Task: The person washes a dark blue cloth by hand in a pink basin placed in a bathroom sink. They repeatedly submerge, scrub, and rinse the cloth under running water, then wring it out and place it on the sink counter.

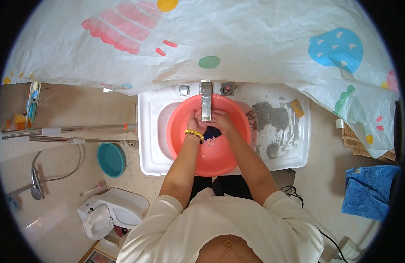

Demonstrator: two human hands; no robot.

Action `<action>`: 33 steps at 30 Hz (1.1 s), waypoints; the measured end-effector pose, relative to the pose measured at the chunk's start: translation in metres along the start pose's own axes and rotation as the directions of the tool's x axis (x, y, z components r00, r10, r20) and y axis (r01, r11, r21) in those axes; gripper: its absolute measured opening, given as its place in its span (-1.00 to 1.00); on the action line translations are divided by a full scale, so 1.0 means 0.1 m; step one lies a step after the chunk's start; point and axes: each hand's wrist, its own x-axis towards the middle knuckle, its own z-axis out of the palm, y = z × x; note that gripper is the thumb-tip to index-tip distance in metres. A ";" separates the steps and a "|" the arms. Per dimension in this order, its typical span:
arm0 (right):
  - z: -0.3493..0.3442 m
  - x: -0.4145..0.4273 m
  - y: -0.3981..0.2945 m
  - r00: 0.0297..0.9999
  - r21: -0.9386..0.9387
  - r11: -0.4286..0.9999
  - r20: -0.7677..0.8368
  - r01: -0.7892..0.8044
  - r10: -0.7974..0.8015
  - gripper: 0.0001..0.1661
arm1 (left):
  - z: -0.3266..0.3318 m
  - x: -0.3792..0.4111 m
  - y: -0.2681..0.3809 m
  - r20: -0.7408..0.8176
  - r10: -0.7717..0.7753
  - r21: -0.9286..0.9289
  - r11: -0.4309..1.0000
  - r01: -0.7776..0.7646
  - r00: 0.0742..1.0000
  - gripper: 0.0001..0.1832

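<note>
A coral-pink plastic basin [219, 161] sits in the white washbasin [149, 157], beneath a square metal faucet [206, 102]. Both hands are inside the basin's far half, close together below the spout. My left hand [195, 122] has its palm turned up, with a yellow beaded bracelet [194, 132] at the wrist. My right hand [223, 120] is bent in toward it from the other side. The spout hides some of the fingers, so whether they hold anything does not show. Between my wrists lies a small dark navy cloth [213, 132], with a paler patterned piece at its near edge.
Two tap handles [184, 90] flank the faucet. A yellow bar or packet [297, 108] lies on the wet right ledge. A patterned plastic sheet [255, 42] hangs over the far side. Metal poles [74, 129] reach in from the left above a teal basin [111, 161]. Blue towel [368, 192] hangs right.
</note>
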 end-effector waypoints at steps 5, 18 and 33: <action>-0.16 -0.01 -0.54 0.956 0.082 0.984 -0.262 0.156 -0.130 -0.71 | 0.09 -0.06 0.05 -0.239 0.001 0.224 0.973 0.054 0.971 -0.65; -0.38 0.17 -0.87 0.978 0.207 0.974 -0.204 0.090 -0.046 -0.80 | 0.20 -0.09 -0.08 -0.270 -0.093 0.203 0.967 0.151 0.958 -0.72; -0.54 0.33 0.03 0.849 -0.599 0.775 -0.286 0.203 -0.444 -0.65 | -0.34 -0.02 0.02 -0.375 0.456 0.698 0.712 -0.078 0.807 -0.74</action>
